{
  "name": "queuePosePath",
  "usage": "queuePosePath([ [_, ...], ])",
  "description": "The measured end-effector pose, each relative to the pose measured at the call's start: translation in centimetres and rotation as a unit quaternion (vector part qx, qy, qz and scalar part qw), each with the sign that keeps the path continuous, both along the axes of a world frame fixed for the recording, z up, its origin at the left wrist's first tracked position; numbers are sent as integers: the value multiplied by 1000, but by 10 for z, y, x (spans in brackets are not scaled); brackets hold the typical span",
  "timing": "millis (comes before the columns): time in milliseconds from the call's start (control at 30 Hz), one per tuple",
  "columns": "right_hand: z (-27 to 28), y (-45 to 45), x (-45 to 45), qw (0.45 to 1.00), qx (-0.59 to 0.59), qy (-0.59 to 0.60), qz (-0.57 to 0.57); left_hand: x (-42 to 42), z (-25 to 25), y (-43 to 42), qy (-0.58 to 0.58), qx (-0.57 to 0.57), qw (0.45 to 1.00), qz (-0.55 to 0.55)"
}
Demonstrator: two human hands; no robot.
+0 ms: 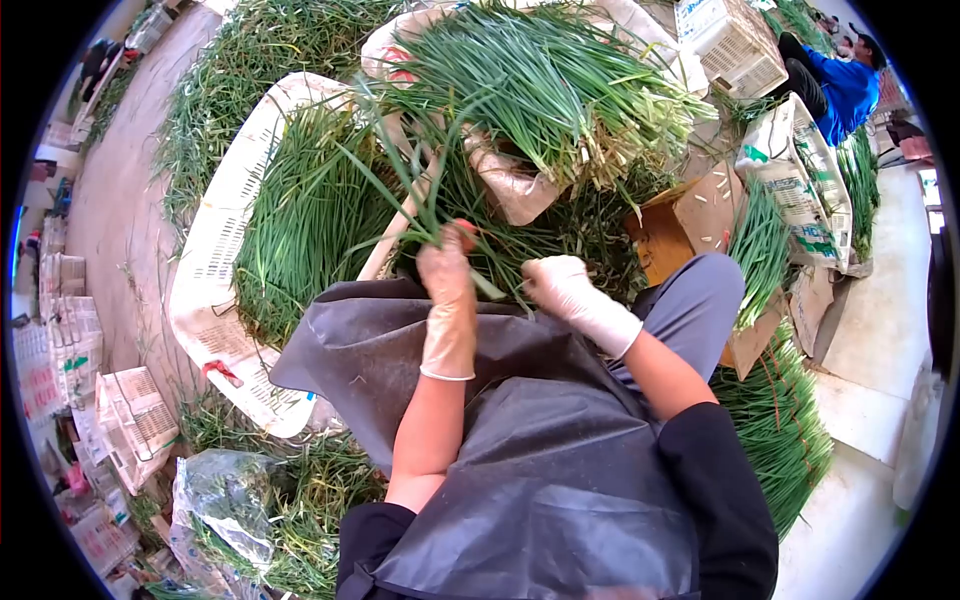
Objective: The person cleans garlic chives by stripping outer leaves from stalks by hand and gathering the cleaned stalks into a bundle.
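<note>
My left hand [447, 270], in a thin pale glove, is closed around a small bunch of chives [425, 200]. Their leaves fan upward, and the pale cut ends stick out below toward the right. Something orange-red shows at the thumb. My right hand [560, 287], gloved too, has its fingers curled together a short way right of those stalk ends; whatever they may hold is too small to make out. Both hands are above my dark apron [540, 450]. Beyond them, a large heap of chives [540, 80] lies on a pale cloth-like cover.
Left of me stands a white plastic basket [200, 290] filled with chives. A cardboard box [705, 215] is at my right knee, beside bundled chives [775, 420]. Loose leaves [270, 60] litter the floor. A person in blue [845, 90] sits at the upper right near white crates [800, 190].
</note>
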State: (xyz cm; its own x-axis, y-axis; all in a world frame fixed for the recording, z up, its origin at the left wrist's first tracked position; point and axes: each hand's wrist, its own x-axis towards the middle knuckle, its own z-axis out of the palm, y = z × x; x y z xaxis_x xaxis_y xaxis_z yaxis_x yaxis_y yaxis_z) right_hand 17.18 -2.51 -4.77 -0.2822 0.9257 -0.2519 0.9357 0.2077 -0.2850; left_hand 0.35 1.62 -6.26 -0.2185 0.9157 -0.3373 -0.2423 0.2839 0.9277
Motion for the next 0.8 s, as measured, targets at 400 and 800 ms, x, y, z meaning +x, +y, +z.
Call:
queuePosePath([
  [400, 15, 132, 7, 935, 250, -162, -192, -4, 41, 5, -253, -164, 954, -6],
  [800, 33, -9, -26, 745, -59, 596, -294, 21, 7, -10, -266, -128, 955, -27],
])
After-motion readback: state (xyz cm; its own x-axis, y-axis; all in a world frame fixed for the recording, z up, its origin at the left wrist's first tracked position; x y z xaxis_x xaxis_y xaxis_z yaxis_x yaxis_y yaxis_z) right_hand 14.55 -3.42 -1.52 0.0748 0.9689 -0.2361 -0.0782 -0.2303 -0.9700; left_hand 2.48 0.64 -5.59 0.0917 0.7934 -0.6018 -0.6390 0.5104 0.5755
